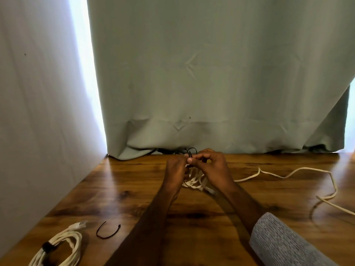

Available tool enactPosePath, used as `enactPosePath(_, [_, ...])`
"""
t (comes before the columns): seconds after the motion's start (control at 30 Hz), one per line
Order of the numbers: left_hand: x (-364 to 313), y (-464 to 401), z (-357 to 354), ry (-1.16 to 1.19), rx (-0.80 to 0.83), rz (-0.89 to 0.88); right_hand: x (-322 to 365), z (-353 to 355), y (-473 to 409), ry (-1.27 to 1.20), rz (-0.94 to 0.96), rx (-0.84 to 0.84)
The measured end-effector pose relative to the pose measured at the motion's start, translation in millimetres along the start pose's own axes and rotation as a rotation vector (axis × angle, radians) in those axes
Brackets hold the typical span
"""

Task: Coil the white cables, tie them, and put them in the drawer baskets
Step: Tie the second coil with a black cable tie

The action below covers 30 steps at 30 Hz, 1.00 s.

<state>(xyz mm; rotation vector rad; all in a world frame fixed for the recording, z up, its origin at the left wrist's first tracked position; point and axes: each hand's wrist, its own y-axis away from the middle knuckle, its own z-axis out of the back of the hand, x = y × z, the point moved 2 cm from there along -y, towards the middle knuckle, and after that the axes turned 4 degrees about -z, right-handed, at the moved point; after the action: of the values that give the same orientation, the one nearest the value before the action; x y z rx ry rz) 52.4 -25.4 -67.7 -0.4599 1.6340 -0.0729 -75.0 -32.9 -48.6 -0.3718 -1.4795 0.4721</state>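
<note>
My left hand and my right hand meet above the far middle of the wooden table. Between them hangs a coiled white cable, its loops drooping to the tabletop. Both hands pinch a thin black tie that loops up above my fingertips at the top of the coil. A loose white cable trails from under my right hand across the table to the right. At the near left lies a coiled white cable bundle bound with a black tie.
A spare black tie lies curved on the table beside the bound bundle. A grey-green curtain hangs down to the table's far edge, and a white wall runs along the left side. No drawer or basket is in view.
</note>
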Motion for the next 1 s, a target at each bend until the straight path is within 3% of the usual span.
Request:
enactPosePath(0.13, [4,3,-1,-0.071,0.038,-0.038,7,4,-2,-0.097,-0.079,0.011])
enactPosePath(0.33, [8,-4,3,-0.163,0.028,-0.008,20,27,-15,-0.197,0.0,-0.28])
enactPosePath(0.6, [13,-10,8,-0.199,-0.007,0.064,42,26,-31,-0.294,0.079,-0.401])
enactPosePath(0.7, [11,-10,13,-0.112,-0.046,0.086,34,26,-26,-0.224,0.074,-0.339])
enactPosePath(0.9, [7,-4,13,-0.001,-0.049,0.117,14,16,-11,-0.023,0.082,-0.03])
enactPosePath(1.0, [8,-7,18,0.027,-0.098,0.166,11,15,-1,0.327,0.322,0.05])
